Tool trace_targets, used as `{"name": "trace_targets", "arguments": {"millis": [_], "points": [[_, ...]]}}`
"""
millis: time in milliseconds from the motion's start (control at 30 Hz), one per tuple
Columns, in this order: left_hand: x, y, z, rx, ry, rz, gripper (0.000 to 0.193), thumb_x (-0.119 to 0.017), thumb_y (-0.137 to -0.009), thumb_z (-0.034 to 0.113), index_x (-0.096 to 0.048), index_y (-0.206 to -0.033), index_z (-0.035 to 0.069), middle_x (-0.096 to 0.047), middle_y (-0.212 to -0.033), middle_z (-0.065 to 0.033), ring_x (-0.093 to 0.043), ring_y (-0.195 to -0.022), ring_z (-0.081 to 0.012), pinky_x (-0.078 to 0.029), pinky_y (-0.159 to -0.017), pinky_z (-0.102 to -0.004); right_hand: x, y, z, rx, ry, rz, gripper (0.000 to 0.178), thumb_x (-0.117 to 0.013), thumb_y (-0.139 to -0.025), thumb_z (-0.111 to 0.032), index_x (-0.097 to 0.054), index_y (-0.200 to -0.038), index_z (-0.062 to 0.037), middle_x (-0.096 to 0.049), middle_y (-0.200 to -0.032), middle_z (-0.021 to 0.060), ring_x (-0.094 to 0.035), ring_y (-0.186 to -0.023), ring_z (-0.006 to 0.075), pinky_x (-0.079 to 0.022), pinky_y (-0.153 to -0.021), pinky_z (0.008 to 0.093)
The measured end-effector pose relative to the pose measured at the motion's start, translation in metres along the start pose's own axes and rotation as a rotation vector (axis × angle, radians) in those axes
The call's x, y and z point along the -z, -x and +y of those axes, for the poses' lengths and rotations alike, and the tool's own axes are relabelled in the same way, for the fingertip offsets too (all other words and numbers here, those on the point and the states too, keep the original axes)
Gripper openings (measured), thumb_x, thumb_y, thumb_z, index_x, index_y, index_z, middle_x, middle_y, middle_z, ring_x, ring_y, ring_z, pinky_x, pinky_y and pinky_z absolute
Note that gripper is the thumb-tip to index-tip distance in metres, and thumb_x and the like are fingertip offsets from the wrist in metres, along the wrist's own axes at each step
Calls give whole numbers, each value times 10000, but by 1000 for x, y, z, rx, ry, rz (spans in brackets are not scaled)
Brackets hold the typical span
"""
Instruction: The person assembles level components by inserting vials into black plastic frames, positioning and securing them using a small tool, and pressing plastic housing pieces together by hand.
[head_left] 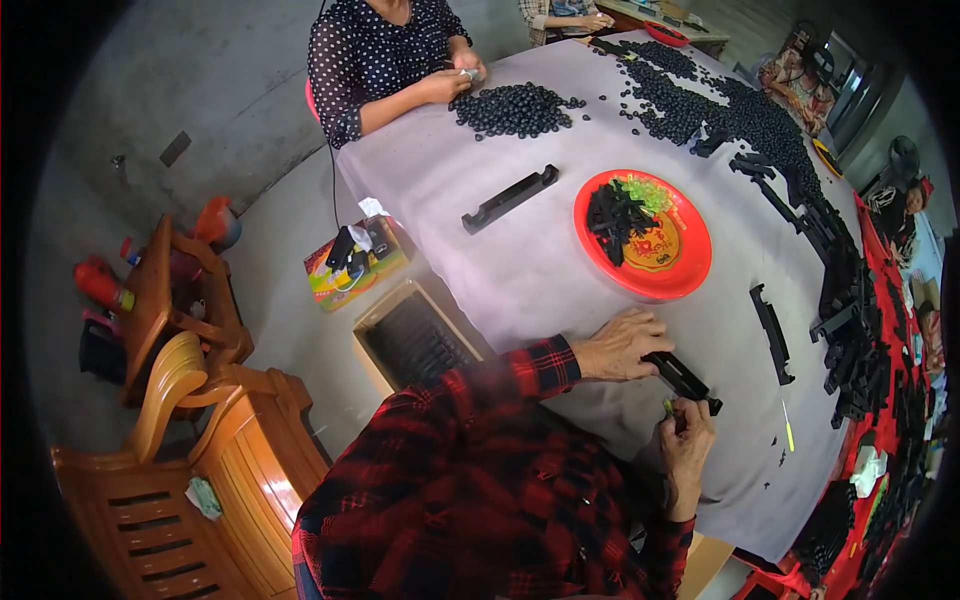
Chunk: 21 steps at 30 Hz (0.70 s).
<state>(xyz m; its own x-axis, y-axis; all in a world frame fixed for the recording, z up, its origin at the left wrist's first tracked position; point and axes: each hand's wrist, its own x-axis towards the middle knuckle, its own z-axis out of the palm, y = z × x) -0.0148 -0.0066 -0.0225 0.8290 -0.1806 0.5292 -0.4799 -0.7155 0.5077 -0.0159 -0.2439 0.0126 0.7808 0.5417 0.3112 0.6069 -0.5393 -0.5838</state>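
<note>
My left hand [626, 346] grips the upper left end of a long black plastic bar [682, 380], which lies slantwise at the near side of the table. Close to the bar's lower end, the fingers of my right hand [687, 440] are pinched together, with a small green piece [668, 406] showing at the fingertips. Just beyond my hands sits a red plate [690, 278] with small black parts [618, 220] and clear green pieces [650, 193] on it. Two similar bars lie apart, one farther left [510, 200] and one to the right [771, 335].
A cloth-covered table [540, 270] carries black bead-like balls [515, 110] and piled black bars [850, 330]. A yellow-handled tool [789, 436] lies at right. Left of the table are a cardboard box [375, 375] and wooden bench [250, 490]. A person [385, 70] sits across; others work farther off.
</note>
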Motion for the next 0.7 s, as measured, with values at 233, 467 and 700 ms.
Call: {"name": "trace_targets", "arguments": {"millis": [233, 467, 700], "points": [[-2, 1, 1, -4, 2, 3, 391, -806, -712, 247, -679, -1047, 92, -571, -967, -82, -543, -991, -312, -452, -908, -447, 0, 5, -1, -45, -25, 16, 209, -592, -754, 71, -640, -943, -2, -523, -841, 138, -573, -634, 277, -476, -577, 379], [-1, 5, 6, -59, -1, 82, 386, -814, -684, 216, -676, -1024, 95, -564, -913, -70, -540, -918, -297, -449, -832, -433, 1, 11, -1, 8, 3, 29, 182, -599, -752, 50, -632, -922, -5, -536, -860, 139, -570, -673, 304, -473, -581, 387], [0, 0, -2, -104, 14, 54, 341, -783, -713, 233, -675, -1004, 91, -576, -922, -102, -560, -952, -336, -463, -840, -461, -8, 9, 11, 60, -12, 115, 170, -645, -721, -1, -629, -888, -27, -550, -811, 132, -573, -728, 324, -484, -645, 407]]}}
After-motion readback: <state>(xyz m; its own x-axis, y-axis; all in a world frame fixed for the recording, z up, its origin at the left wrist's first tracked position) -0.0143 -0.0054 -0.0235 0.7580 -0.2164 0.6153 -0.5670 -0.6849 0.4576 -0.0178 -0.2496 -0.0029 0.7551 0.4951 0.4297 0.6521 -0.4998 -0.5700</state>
